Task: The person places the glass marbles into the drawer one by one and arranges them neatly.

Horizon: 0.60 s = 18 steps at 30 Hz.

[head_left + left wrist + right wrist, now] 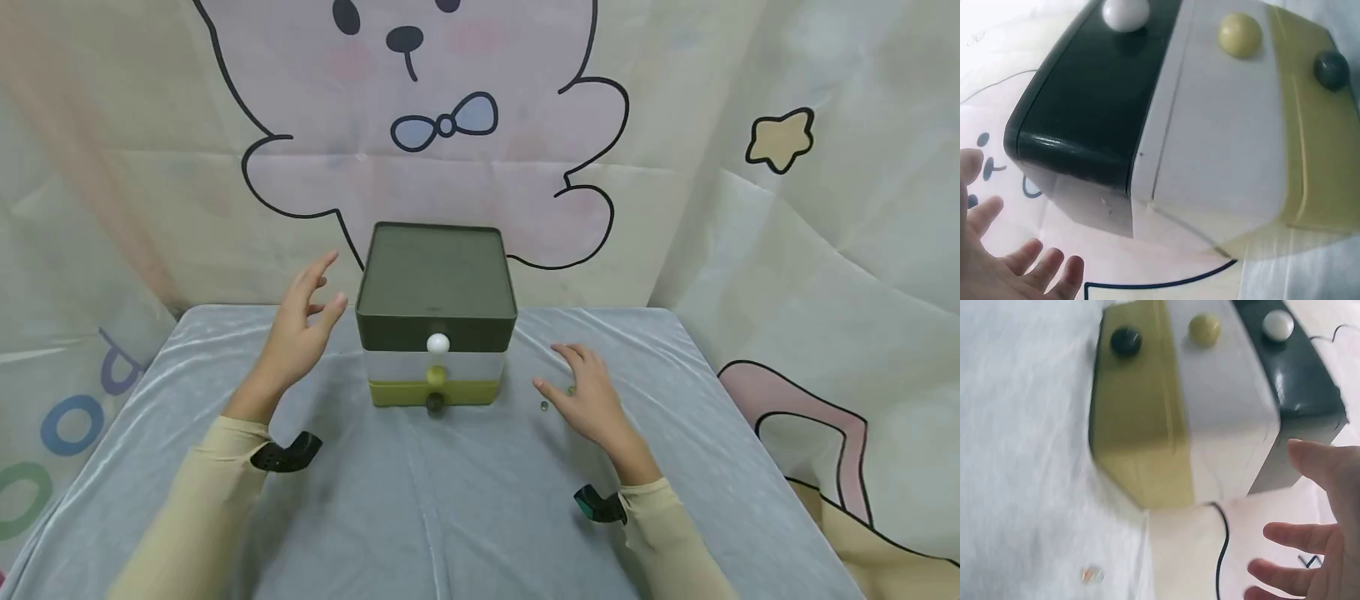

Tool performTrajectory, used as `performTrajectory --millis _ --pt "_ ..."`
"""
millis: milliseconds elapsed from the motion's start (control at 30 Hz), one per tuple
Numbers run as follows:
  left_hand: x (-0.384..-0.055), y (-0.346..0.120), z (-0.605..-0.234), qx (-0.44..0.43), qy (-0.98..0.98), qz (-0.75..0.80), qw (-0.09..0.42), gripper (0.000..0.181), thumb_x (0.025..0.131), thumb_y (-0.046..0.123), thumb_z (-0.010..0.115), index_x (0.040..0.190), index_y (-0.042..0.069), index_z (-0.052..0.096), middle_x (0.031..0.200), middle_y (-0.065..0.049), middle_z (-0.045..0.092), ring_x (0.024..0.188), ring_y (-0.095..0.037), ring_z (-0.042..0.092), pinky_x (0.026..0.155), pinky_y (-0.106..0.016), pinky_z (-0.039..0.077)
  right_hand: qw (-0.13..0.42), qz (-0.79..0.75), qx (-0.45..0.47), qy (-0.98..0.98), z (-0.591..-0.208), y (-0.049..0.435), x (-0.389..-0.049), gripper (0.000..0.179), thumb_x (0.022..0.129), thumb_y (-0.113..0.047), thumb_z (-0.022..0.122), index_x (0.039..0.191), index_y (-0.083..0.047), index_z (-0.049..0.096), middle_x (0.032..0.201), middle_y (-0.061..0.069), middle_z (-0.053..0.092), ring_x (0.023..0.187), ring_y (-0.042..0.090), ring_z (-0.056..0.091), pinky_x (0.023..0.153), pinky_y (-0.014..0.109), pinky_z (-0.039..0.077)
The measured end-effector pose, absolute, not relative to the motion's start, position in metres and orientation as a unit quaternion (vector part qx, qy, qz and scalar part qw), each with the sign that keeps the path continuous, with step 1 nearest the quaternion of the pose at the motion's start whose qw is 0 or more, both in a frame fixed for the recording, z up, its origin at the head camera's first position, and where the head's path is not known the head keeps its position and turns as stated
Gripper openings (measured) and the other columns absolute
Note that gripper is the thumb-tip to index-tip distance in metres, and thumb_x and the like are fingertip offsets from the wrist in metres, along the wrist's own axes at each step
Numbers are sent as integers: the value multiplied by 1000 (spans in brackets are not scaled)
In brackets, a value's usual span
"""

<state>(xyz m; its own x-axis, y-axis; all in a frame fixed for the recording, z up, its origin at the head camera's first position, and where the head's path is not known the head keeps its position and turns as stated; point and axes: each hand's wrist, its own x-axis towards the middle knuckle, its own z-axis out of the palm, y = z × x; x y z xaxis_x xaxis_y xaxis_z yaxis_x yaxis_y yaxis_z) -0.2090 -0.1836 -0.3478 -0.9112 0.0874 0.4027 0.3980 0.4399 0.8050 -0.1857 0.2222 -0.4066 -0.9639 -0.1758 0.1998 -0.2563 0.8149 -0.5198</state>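
Note:
A drawer box [435,275] with three stacked tiers stands at the middle back of the table: dark green on top, white in the middle, olive-yellow below. Each tier bears one round knob: white [438,343], yellow [437,376] and dark [435,404]. All its drawers look closed. My left hand [300,329] hovers left of the box, fingers spread and apart from it, palm towards its side. To the right, my right hand [588,400] is held over the cloth with loosely bent fingers, holding nothing. Beneath it lie two small clear beads [544,406], one partly hidden by the hand.
A pale blue velvety cloth [360,517] covers the table. Behind it hangs a curtain [675,125] printed with a cartoon bear, and similar printed sheets close off both sides. Dark camera mounts [288,452] sit at both wrists.

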Motion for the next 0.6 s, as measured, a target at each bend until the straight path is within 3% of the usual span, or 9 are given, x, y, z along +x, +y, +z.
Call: performTrajectory --millis 300,433,467,500,600 --pt "-246 -174 -329 -140 -799 -585 9 56 109 32 42 162 28 24 168 -14 19 152 -37 29 117 -59 32 34 427 171 -888 -384 198 -164 43 97 -26 67 135 -7 61 128 13 67 116 31 62 97 50 50" --pt "-259 -173 -328 -134 -805 -578 -11 56 108 34 44 161 27 27 167 -13 21 145 -34 37 115 -59 33 -10 492 196 -848 -379 181 -160 39 99 -21 63 133 -2 61 123 18 69 111 28 66 93 37 52" --pt "-261 -172 -328 -133 -807 -575 -13 55 108 33 44 161 27 29 167 -13 22 137 -35 42 113 -57 35 -25 509 202 -837 -378 176 -160 39 100 -20 62 133 0 61 124 20 68 112 28 66 94 34 52" --pt "-263 -172 -329 -130 -812 -569 -15 54 108 33 45 160 28 31 166 -12 23 126 -36 47 108 -56 38 -39 524 205 -826 -378 173 -160 39 101 -19 61 134 1 60 125 22 68 112 28 66 94 34 52" --pt "-268 -170 -331 -126 -824 -552 -14 50 107 31 48 156 26 39 165 -10 24 120 -32 50 102 -50 41 -77 562 205 -798 -377 163 -161 40 103 -18 57 137 1 58 127 27 65 109 25 68 99 39 53"
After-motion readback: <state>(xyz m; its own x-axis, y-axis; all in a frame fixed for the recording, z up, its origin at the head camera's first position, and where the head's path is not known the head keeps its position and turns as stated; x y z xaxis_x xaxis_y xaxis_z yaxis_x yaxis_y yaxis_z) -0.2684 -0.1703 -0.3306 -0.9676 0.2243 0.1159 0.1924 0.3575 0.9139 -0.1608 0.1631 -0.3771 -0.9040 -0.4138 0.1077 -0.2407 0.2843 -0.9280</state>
